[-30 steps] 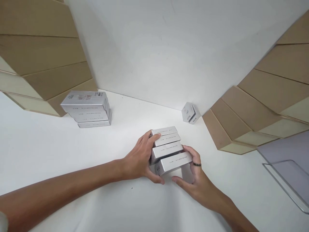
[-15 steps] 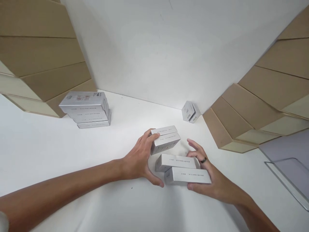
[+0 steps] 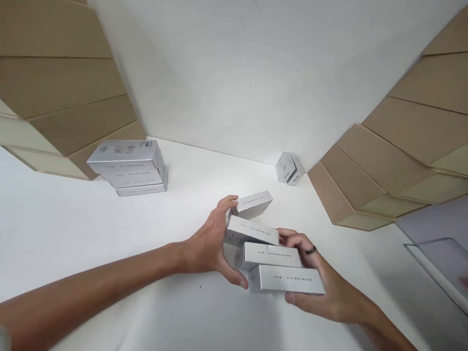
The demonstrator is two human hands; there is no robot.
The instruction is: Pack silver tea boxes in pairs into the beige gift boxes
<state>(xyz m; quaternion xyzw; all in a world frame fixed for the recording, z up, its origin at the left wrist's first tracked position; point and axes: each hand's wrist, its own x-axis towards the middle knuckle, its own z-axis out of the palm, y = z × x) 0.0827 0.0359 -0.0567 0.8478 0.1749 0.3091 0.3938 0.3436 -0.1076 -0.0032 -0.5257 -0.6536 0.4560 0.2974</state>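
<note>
One white tabletop (image 3: 91, 224): the work sits mid-surface, where the step in hand looks like arranging four silver cartons (image 3: 272, 254) between two hands
Brown cardboard stacks (image 3: 62, 83): one at each side, well apart from the fingers
Left hand (image 3: 209, 241): reaches in from the left with forearm stretched low, fingertips at the left end of the farthest carton (image 3: 254, 202), thumb spread wide toward the near side, a loose C rather than a pinch
Right hand (image 3: 323, 287): curls round the right end, thumb along the near face of the nearest carton (image 3: 288, 280), fingers bent behind, apparently clasping the nearer cartons together
Four-carton row: narrow printed faces up, staggered, the farthest angled off from its neighbour; the next move calls, I judge, for even pressure from both ends so none slips
Silver carton stack (image 3: 126, 163): at left, by the cardboard
Paired silver boxes (image 3: 284, 168): near the right-hand cardboard
Dark ring (image 3: 311, 250): on a right-hand finger
</note>
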